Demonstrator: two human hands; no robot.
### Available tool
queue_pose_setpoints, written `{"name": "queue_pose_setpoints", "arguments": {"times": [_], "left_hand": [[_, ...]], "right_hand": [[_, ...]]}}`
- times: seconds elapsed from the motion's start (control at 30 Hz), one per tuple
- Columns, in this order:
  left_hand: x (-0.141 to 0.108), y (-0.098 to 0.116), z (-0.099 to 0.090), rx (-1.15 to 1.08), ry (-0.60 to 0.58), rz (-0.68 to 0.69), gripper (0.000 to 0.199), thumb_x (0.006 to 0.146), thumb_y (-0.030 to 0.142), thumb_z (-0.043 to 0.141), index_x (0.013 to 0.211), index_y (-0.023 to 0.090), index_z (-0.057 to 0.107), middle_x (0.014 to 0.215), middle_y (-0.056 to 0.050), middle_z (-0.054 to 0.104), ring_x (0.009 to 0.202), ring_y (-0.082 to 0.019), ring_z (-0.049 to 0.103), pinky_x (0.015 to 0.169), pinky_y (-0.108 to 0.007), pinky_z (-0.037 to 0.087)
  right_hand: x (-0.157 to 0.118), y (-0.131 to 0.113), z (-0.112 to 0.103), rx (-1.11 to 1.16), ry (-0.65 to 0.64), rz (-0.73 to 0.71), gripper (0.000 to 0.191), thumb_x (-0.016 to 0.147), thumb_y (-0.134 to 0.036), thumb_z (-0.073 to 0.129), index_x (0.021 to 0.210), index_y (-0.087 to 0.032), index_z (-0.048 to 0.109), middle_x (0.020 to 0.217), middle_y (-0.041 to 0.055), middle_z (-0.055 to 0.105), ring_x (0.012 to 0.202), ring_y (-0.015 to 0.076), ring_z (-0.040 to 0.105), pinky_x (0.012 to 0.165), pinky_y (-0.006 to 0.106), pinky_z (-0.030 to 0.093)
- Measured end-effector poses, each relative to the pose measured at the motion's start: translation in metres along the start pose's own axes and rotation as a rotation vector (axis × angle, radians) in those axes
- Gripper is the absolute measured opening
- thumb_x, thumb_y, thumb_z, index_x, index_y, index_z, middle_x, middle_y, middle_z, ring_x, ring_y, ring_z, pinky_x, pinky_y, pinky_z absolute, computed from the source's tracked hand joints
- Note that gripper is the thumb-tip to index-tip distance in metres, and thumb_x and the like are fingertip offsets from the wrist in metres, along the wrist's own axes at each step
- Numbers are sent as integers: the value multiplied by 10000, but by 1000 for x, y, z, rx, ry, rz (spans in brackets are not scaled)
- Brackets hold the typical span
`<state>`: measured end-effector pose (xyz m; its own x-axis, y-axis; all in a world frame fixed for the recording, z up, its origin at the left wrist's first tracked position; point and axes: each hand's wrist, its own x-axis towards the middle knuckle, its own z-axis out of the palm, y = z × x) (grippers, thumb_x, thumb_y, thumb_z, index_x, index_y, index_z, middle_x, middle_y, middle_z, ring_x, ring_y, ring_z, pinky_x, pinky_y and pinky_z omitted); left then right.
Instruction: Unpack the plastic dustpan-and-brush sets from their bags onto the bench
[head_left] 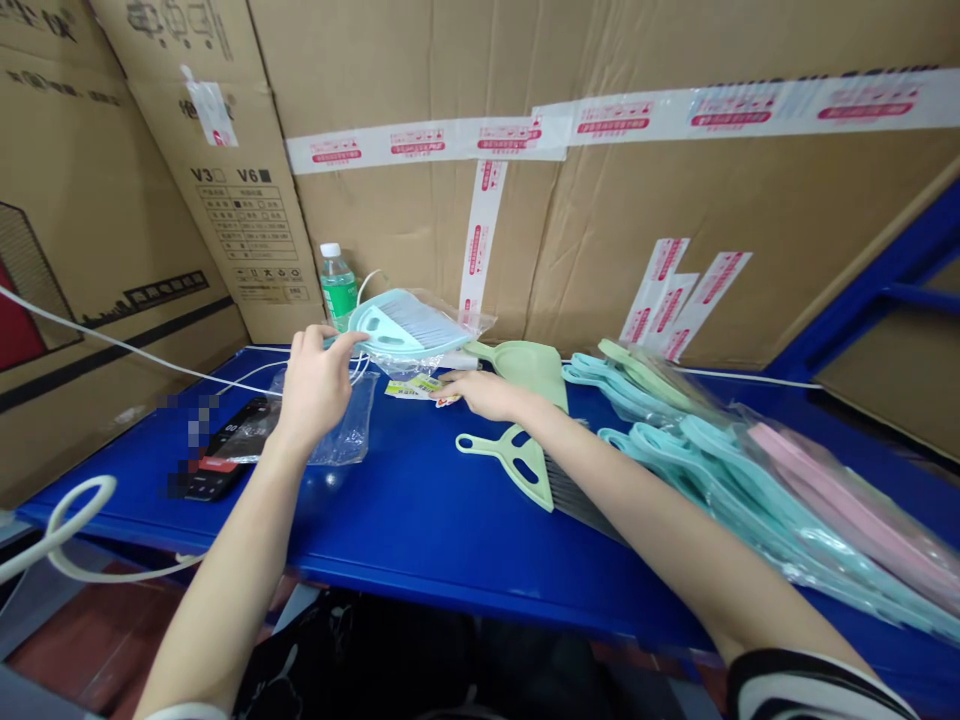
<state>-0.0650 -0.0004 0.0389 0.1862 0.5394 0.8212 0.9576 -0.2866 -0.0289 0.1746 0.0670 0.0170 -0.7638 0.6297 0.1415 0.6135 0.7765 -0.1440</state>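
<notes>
Left hand sits at the edge of a teal brush in loose plastic, fingers extended – whether they grip, I cannot tell. Right hand lies flat, fingers open, on a paper tag just beside a green dustpan on the blue bench, bagged brushes heaped to the right.

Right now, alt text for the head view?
The left hand touches a teal hand broom in a clear plastic bag, while the right hand rests on a paper tag on a blue shelf. Bagged teal and pink dustpans lie piled at right.
</notes>
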Motion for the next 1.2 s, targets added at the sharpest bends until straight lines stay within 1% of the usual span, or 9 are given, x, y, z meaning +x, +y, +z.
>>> {"name": "queue_pose_setpoints", "arguments": {"times": [0.2, 0.4, 0.47, 0.57, 0.67, 0.77, 0.9, 1.07, 1.2], "left_hand": [[-1, -1, 2, 8, -11, 13, 340, 939, 200, 378, 1104, 269, 668, 932, -98, 544, 870, -256, 505, 747, -441, 488], [-1, -3, 5, -13, -14, 40, 347, 931, 179, 377, 1089, 263, 675, 930, -99, 552, 863, -252, 505, 763, -449, 496], [-1, -4, 5, -18, -16, 44, 358, 928, 168, 378, 1098, 274, 674, 932, -98, 556, 860, -251, 500, 753, -440, 494], [-2, -5, 5, -18, -45, 54, 370, 930, 170, 375, 1119, 283, 672, 949, -102, 560, 866, -255, 490, 754, -442, 488], [0, -1, 2, -68, -123, 109, 368, 936, 177, 376, 1137, 268, 670, 975, -105, 556, 907, -259, 487, 804, -454, 479], [1, 9, -2, -175, -226, 199, 362, 949, 182, 377, 1161, 269, 657, 1011, -98, 553, 955, -254, 488, 841, -447, 470], [1, 25, -5, -318, -291, 294, 367, 961, 159, 363, 1191, 262, 630, 1071, -92, 547, 1007, -233, 492, 887, -436, 457], [0, 30, -1, -401, -306, 358, 342, 962, 135, 369, 1183, 226, 614, 1103, -93, 543, 1040, -213, 504, 918, -414, 456], [-2, 33, 2, -337, -208, 429, 344, 925, 145, 479, 1250, 224, 557, 1215, -119, 525, 1136, -249, 480, 955, -470, 436]], "right_hand": [[1, 6, -6, 12, -36, -5, 692, 673, 137, 402, 1113, -288, 724, 1347, 6, 587, 1253, 209, 536, 1047, 335, 430], [-6, 1, -13, 5, -42, 75, 717, 581, 165, 484, 1101, -264, 726, 1325, 18, 610, 1212, 222, 573, 966, 272, 482], [-15, 0, -20, -11, -3, 132, 670, 571, 163, 494, 1061, -226, 734, 1264, 49, 654, 1159, 236, 610, 940, 279, 494], [-34, 0, -32, -56, 87, 262, 472, 639, 112, 483, 943, -156, 725, 1061, 123, 720, 1024, 290, 669, 872, 374, 520], [-56, -2, -42, -64, 260, 352, 415, 755, 33, 420, 1048, -147, 652, 1079, 146, 690, 1014, 291, 654, 854, 431, 509], [-73, -6, -40, 165, 398, 341, 326, 865, -98, 418, 1135, -166, 588, 1120, 117, 673, 976, 231, 651, 837, 393, 525], [-85, -6, -27, 604, 310, 407, 313, 917, -223, 433, 1206, -157, 534, 1050, 109, 685, 852, 197, 666, 734, 356, 562], [-90, -6, -19, 1149, 226, 456, 208, 914, -158, 470, 1088, -177, 581, 1020, 78, 702, 846, 156, 678, 763, 300, 567], [-88, -8, -14, 1377, 330, 548, 188, 853, -63, 551, 1001, -178, 575, 1052, 75, 705, 881, 151, 682, 787, 303, 571]]}}
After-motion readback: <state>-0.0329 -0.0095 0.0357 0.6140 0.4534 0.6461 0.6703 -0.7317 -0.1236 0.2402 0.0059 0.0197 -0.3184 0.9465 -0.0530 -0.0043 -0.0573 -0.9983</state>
